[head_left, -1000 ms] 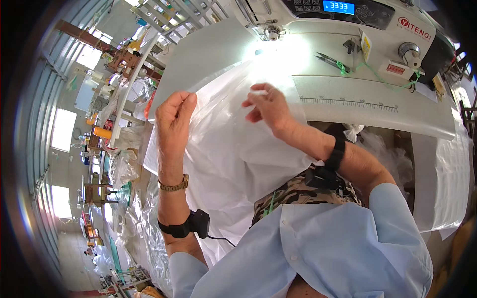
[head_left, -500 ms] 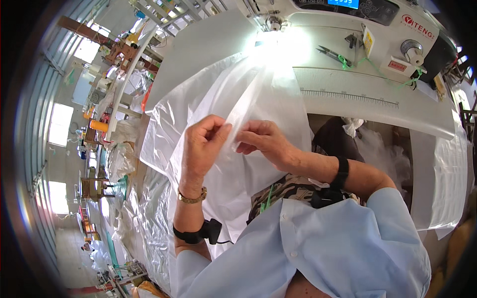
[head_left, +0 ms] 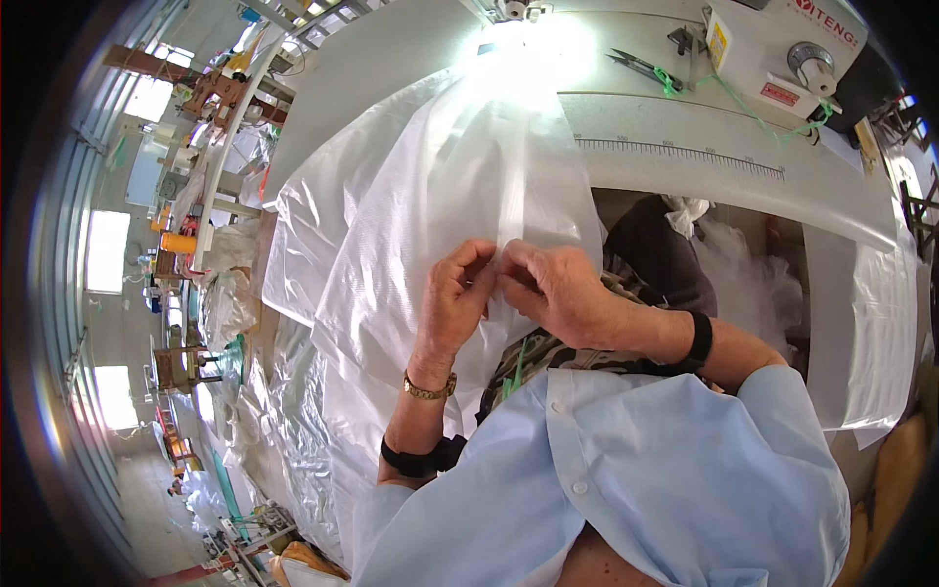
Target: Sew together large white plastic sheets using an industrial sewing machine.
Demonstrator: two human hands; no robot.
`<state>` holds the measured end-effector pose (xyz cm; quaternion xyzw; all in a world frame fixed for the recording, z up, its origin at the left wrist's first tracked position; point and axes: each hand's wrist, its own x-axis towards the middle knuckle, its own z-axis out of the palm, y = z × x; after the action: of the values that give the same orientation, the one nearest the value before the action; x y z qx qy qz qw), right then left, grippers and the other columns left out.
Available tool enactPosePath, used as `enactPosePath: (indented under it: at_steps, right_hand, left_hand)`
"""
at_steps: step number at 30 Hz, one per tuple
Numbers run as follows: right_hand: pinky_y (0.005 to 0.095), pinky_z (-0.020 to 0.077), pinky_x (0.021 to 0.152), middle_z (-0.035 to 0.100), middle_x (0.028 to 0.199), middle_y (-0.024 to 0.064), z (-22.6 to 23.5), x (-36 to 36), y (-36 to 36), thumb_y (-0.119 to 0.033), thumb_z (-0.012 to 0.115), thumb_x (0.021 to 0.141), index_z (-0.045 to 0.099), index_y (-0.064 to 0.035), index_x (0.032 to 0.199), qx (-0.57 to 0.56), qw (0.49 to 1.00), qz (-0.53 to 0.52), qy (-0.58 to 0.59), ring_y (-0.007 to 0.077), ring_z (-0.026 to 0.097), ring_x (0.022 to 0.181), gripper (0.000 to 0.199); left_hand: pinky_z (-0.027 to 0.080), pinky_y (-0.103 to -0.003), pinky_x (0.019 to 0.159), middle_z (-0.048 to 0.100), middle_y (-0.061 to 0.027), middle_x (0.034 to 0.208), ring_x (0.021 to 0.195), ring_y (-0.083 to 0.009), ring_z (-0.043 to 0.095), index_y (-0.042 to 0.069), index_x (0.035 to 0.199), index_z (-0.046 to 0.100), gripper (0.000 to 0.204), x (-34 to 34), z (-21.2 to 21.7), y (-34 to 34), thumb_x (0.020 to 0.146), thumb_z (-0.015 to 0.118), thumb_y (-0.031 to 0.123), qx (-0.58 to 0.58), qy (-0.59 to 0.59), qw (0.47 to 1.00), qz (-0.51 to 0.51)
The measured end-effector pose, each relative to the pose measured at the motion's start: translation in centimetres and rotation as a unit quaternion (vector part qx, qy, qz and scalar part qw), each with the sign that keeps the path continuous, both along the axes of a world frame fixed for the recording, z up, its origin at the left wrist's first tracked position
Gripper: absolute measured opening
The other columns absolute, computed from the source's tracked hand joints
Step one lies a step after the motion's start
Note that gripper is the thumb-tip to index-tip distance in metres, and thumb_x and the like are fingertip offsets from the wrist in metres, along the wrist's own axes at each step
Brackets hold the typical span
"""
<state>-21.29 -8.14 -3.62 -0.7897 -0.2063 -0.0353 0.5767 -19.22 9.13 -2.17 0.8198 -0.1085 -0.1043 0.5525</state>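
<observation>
A large white translucent plastic sheet (head_left: 411, 210) runs from under the lit head of the sewing machine (head_left: 782, 54) down over my lap. My left hand (head_left: 458, 293) pinches the folded edge of the sheet, thumb against fingers. Right beside it, my right hand (head_left: 553, 289) is closed on the same edge, its fingertips nearly touching the left ones. Between the hands and the machine a narrow folded strip stretches fairly straight. Glare from the lamp hides the needle area.
Black thread snips (head_left: 641, 70) with a green tie lie on the machine bed, right of the lamp. A printed ruler scale (head_left: 675, 152) runs along the table edge. More crumpled plastic (head_left: 303, 421) hangs at the left. A cluttered workbench (head_left: 220, 147) stands farther left.
Both hands have come together on the sheet's edge, the left moving right and slightly down. The folded strip now lies straighter. The view has tilted down a little.
</observation>
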Motion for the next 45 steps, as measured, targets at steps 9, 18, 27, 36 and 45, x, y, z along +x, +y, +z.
enactPosePath:
  at_steps: [9, 18, 27, 36, 45]
  right_hand:
    - [0.0392, 0.0493, 0.066, 0.063, 0.071, 0.0125, -1.7, -0.2, 0.5, -0.006, 0.061, 0.088, 0.056, -0.0052, 0.095, -0.009, 0.999, 0.012, -0.044, 0.0318, 0.063, 0.067, 0.009]
    - [0.0382, 0.0494, 0.066, 0.059, 0.079, 0.0102, -4.1, 0.9, -4.2, -0.013, 0.071, 0.084, 0.057, -0.0057, 0.099, 0.006, 0.974, -0.218, -0.065, 0.0275, 0.06, 0.068, 0.022]
    - [0.0349, 0.0437, 0.06, 0.051, 0.065, 0.0118, -8.9, 0.6, -4.4, -0.023, 0.06, 0.095, 0.054, 0.0025, 0.092, 0.109, 0.981, -0.067, 0.146, 0.0169, 0.045, 0.06, 0.026]
    - [0.041, 0.0453, 0.063, 0.056, 0.073, 0.0173, -3.2, -0.9, -4.2, -0.017, 0.056, 0.094, 0.05, 0.0004, 0.085, 0.044, 0.995, 0.08, 0.04, 0.0377, 0.055, 0.068, 0.02]
    - [0.0438, 0.0505, 0.068, 0.061, 0.09, 0.0135, -1.3, 2.5, -6.7, -0.009, 0.064, 0.082, 0.057, -0.0032, 0.097, -0.211, 0.953, 0.117, -0.181, 0.035, 0.062, 0.08, 0.018]
  left_hand:
    - [0.03, -0.02, 0.049, 0.046, 0.0065, 0.064, 0.06, -0.001, 0.038, 0.002, 0.083, 0.057, 0.035, 1.2, -0.4, -1.1, 0.099, 0.057, 0.033, -0.073, 0.001, 0.997, 0.028]
    - [0.025, -0.023, 0.047, 0.04, 0.0062, 0.058, 0.056, -0.0021, 0.032, -0.001, 0.072, 0.056, 0.028, 1.4, 0.8, -0.8, 0.094, 0.064, 0.016, 0.077, -0.141, 0.982, 0.101]
    - [0.044, -0.037, 0.054, 0.059, -0.013, 0.072, 0.059, -0.0307, 0.058, 0.003, 0.086, 0.058, 0.003, 0.4, 3.3, -4.1, 0.087, 0.06, 0.004, 0.284, -0.369, 0.883, -0.061]
    - [0.04, -0.035, 0.052, 0.05, -0.0121, 0.065, 0.053, -0.026, 0.046, 0.001, 0.087, 0.054, 0.011, 0.3, 1.6, -5.3, 0.094, 0.057, 0.01, 0.165, -0.231, 0.955, -0.081]
    - [0.034, -0.027, 0.05, 0.043, -0.0046, 0.058, 0.057, -0.0065, 0.037, -0.002, 0.081, 0.054, 0.017, 0.8, 1.7, -4.7, 0.091, 0.061, 0.009, 0.193, -0.141, 0.969, -0.067]
